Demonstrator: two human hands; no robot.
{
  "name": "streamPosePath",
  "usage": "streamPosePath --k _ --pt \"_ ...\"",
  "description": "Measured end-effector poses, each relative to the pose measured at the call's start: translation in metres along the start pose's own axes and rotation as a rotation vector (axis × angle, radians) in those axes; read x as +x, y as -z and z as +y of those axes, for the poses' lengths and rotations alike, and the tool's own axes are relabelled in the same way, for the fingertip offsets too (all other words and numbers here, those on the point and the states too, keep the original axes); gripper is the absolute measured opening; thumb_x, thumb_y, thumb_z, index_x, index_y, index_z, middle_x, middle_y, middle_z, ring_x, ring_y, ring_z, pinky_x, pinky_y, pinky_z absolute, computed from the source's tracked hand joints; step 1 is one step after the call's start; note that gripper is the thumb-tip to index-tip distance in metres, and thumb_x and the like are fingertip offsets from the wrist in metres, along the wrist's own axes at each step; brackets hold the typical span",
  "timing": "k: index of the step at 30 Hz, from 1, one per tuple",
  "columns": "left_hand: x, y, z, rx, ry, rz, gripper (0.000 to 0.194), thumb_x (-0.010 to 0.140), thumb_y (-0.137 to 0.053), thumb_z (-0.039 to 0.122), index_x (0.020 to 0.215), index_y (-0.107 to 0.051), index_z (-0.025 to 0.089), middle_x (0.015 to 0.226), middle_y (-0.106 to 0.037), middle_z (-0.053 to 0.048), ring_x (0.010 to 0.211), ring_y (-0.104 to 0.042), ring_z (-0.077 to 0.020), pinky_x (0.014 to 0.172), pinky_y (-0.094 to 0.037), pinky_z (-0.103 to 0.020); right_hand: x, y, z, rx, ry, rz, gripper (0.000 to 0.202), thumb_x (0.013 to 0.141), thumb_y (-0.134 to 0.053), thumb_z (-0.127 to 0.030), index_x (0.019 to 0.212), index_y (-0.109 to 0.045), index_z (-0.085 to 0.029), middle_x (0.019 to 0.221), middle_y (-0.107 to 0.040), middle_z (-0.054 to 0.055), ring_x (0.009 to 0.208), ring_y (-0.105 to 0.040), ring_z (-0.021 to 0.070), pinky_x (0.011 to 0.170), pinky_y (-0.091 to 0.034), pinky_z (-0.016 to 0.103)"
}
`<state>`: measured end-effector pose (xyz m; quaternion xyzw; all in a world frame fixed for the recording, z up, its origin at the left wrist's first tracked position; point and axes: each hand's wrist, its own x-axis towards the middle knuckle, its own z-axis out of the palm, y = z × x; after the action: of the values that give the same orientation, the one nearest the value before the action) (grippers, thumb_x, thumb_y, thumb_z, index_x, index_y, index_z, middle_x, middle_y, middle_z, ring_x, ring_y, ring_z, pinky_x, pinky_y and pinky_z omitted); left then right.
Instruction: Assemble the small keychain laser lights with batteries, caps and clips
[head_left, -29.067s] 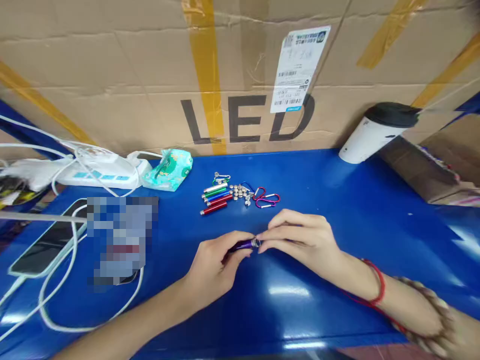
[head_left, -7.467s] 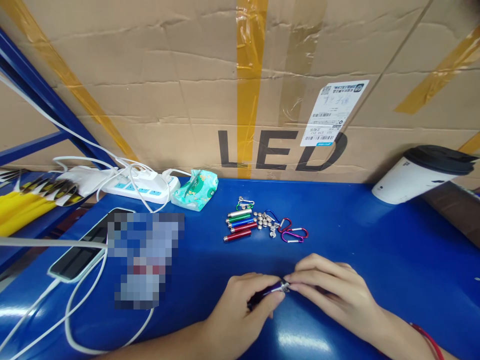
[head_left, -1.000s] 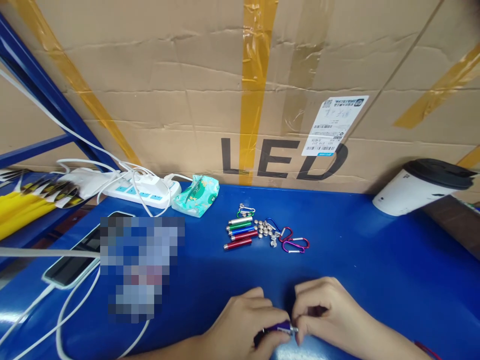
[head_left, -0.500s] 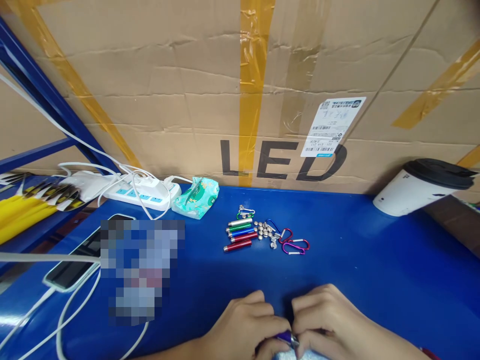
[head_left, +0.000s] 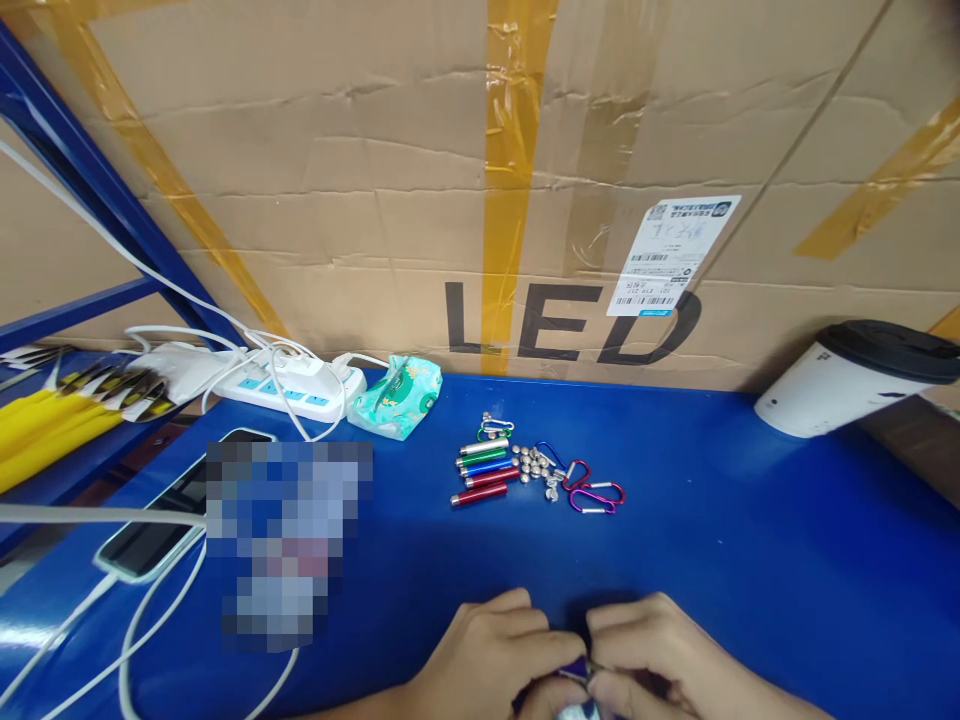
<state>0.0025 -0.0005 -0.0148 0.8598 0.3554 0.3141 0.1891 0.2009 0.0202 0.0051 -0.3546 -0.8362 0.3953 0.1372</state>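
Near the bottom edge, my left hand (head_left: pixel 501 648) is closed around a purple mini flashlight (head_left: pixel 574 668), a slim metal tube mostly covered by the fingers. My right hand (head_left: pixel 654 645) pinches its silvery end, so the two hands' fingertips meet there. Something pale and speckled shows beneath the thumbs; I cannot make out what it is. Farther back lie several similar tubes, among them a dark red mini flashlight (head_left: pixel 480 495) and a blue one (head_left: pixel 487 468). Beside them are small silver button cells (head_left: pixel 533 462) and coloured carabiners, one of them purple (head_left: pixel 592 501).
A white cup (head_left: pixel 817 385) with a black lid stands back right, before a large cardboard box (head_left: pixel 390 230). At left are a tissue pack (head_left: pixel 401 398), a power strip (head_left: pixel 292 398), a phone (head_left: pixel 142 545), loose white cables and a blurred patch on the blue table (head_left: pixel 675 580).
The view has shifted slightly, moving everything a little right and down. Both hands remain on the purple mini flashlight, and less of its silvery end shows now.
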Motion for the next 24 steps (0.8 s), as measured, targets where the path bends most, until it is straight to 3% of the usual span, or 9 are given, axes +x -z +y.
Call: streamPosePath --k 4,9,12,15,19,24 --pt "0.000 0.002 0.002 -0.066 0.100 -0.011 0.050 0.096 -0.026 0.039 0.071 -0.062 0.016 0.052 -0.052 0.001 0.047 -0.045 -0.0106 0.049 -0.037 -0.020 0.006 -0.002 -0.002 0.035 0.022 0.011 0.049 0.092 -0.033 -0.049 0.071 -0.066 -0.019 0.071 -0.064 0.006 0.073 -0.063 0.0145 0.057 -0.049 0.019" --pt "0.001 0.006 0.005 -0.174 0.251 -0.051 0.026 0.089 -0.044 0.023 0.072 -0.064 0.016 0.056 -0.051 0.002 0.051 -0.049 -0.0096 0.047 -0.036 -0.017 0.010 0.000 -0.006 0.050 -0.045 0.020 0.055 0.090 -0.033 -0.056 0.067 -0.065 -0.018 0.071 -0.063 0.006 0.079 -0.061 0.0156 0.065 -0.049 0.020" --pt "0.002 0.008 0.008 -0.222 0.305 -0.057 0.018 0.084 -0.049 0.017 0.078 -0.066 0.017 0.060 -0.056 0.001 0.053 -0.053 -0.0096 0.050 -0.038 -0.015 0.013 0.004 -0.009 0.085 -0.057 -0.025 0.059 0.089 -0.032 -0.058 0.064 -0.065 -0.016 0.064 -0.060 0.005 0.067 -0.059 0.0133 0.060 -0.047 0.020" --pt "0.002 0.009 0.010 -0.303 0.356 -0.044 0.015 0.084 -0.051 0.016 0.089 -0.066 0.017 0.072 -0.065 -0.001 0.062 -0.060 -0.0106 0.058 -0.043 -0.015 0.019 0.007 -0.011 0.188 -0.080 -0.101 0.057 0.087 -0.039 -0.056 0.059 -0.064 -0.014 0.057 -0.054 0.002 0.051 -0.052 0.0088 0.049 -0.042 0.018" --pt "0.001 0.009 0.009 -0.411 0.400 -0.022 0.019 0.085 -0.051 0.017 0.101 -0.062 0.018 0.086 -0.070 -0.002 0.077 -0.064 -0.0130 0.071 -0.046 -0.017 0.023 0.006 -0.009 0.335 -0.126 -0.114 0.050 0.086 -0.046 -0.051 0.059 -0.062 -0.012 0.053 -0.049 -0.001 0.045 -0.047 0.0061 0.045 -0.039 0.016" --pt "0.004 0.011 0.010 -0.477 0.501 0.026 0.017 0.085 -0.051 0.016 0.092 -0.065 0.019 0.079 -0.068 0.000 0.067 -0.060 -0.0109 0.061 -0.044 -0.017 0.024 0.003 -0.002 0.336 -0.144 -0.039 0.043 0.086 -0.049 -0.046 0.061 -0.059 -0.013 0.053 -0.050 -0.002 0.042 -0.045 0.0059 0.041 -0.038 0.016"
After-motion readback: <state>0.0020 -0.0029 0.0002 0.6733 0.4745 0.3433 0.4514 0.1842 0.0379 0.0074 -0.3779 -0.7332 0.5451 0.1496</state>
